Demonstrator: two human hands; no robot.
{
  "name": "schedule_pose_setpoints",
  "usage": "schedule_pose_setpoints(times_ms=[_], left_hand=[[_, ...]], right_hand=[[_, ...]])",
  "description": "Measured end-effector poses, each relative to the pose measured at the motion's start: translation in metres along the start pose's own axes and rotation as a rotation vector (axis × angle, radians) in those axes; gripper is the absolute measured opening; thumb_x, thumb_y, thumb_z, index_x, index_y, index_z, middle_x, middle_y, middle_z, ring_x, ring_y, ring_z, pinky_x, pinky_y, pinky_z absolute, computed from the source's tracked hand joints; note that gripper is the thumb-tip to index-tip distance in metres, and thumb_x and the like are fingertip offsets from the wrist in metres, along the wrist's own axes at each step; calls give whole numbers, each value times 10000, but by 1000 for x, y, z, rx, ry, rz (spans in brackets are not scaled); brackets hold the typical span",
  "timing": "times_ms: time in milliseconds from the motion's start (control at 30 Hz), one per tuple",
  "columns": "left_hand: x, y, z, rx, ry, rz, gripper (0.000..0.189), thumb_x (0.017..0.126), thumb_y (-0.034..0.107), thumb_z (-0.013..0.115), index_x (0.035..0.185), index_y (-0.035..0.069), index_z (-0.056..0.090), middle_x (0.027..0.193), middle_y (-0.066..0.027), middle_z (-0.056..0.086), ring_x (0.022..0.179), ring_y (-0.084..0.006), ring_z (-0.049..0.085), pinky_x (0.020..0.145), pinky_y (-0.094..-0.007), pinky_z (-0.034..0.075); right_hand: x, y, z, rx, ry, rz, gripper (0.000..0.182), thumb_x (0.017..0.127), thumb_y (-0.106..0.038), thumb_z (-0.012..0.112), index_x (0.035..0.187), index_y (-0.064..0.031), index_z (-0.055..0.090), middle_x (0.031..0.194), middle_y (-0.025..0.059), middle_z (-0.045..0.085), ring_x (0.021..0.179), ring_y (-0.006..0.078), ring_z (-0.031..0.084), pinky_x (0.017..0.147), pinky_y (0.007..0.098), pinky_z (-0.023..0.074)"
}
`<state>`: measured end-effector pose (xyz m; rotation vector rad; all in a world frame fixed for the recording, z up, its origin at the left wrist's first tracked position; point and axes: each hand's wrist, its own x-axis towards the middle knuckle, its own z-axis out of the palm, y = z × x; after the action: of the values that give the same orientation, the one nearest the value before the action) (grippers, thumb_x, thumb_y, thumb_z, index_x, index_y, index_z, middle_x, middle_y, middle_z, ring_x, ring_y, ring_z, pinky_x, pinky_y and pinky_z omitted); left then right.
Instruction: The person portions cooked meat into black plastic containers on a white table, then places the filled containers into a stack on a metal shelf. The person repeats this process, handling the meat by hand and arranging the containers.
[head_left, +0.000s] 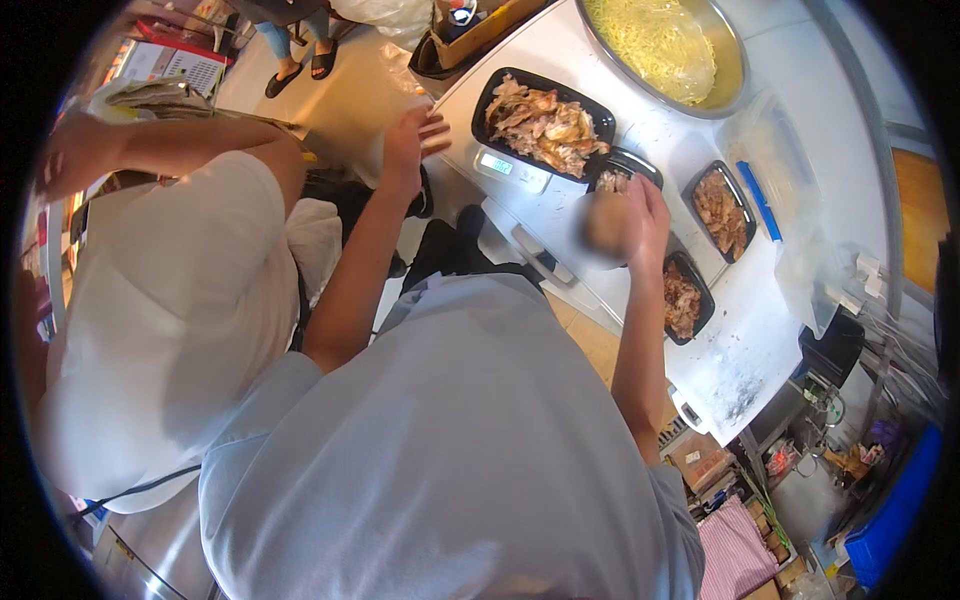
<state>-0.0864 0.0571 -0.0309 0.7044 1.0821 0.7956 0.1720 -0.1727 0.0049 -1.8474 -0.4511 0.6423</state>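
Observation:
My right hand (649, 217) is over a small black plastic tray of meat (616, 180); a blurred, round brownish shape (606, 225) lies beside its fingers, and I cannot tell what it is or whether the hand grips anything. My left hand (416, 146) is raised off the table's edge with its fingers apart, holding nothing. Between the hands, a large black tray of shredded cooked meat (547, 124) rests at a white digital scale (510, 171) with a lit display. Farther right are two more small trays of meat (721, 211) (682, 297).
A steel bowl of yellow shreds under clear plastic (660, 49) stands at the table's far side. Clear plastic bags and a blue strip (759, 201) lie at right. A person in a white shirt (180, 322) is close on my left; another person's feet (304, 71) show beyond the table.

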Motion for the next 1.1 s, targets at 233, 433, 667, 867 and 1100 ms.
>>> schedule_pose_setpoints(times_ms=[233, 433, 667, 867, 1100], left_hand=[[-50, -79, -82, 249, 49, -266, 335, 918, 314, 525, 1095, 36, 585, 956, -103, 642, 844, -201, 642, 721, -342, 530], [-69, -101, -103, 328, 141, -329, 282, 940, 278, 509, 1080, 42, 572, 956, -104, 627, 821, -191, 630, 651, -306, 534], [-71, -106, -90, 274, 38, -320, 310, 945, 282, 521, 1139, 41, 552, 976, -108, 625, 842, -193, 630, 651, -301, 535], [-70, -111, -80, 306, -54, -292, 311, 922, 309, 583, 1090, 47, 595, 908, -83, 627, 835, -170, 609, 618, -293, 526], [-94, -12, 121, 694, -621, 394, 208, 879, 202, 640, 994, 31, 665, 808, -22, 623, 690, -122, 585, 570, -249, 453]], right_hand=[[-19, 13, -13, 91, -57, 34, 318, 907, -219, 639, 1080, 48, 639, 905, 56, 650, 819, 99, 567, 753, 227, 447], [-11, -3, 5, -10, -90, -16, 253, 888, -178, 656, 1046, 20, 665, 882, 44, 660, 777, 98, 586, 712, 225, 462], [-8, -14, 19, 11, -172, -20, 223, 879, -159, 669, 1033, 2, 669, 885, 41, 665, 781, 95, 606, 672, 227, 483], [4, 38, -10, 48, -122, -109, 216, 877, -175, 679, 1011, -6, 666, 879, 32, 660, 761, 89, 588, 652, 217, 465], [-19, 18, -98, 15, 66, 24, 250, 876, -192, 668, 1021, 11, 652, 848, 54, 668, 762, 102, 614, 649, 237, 484]])
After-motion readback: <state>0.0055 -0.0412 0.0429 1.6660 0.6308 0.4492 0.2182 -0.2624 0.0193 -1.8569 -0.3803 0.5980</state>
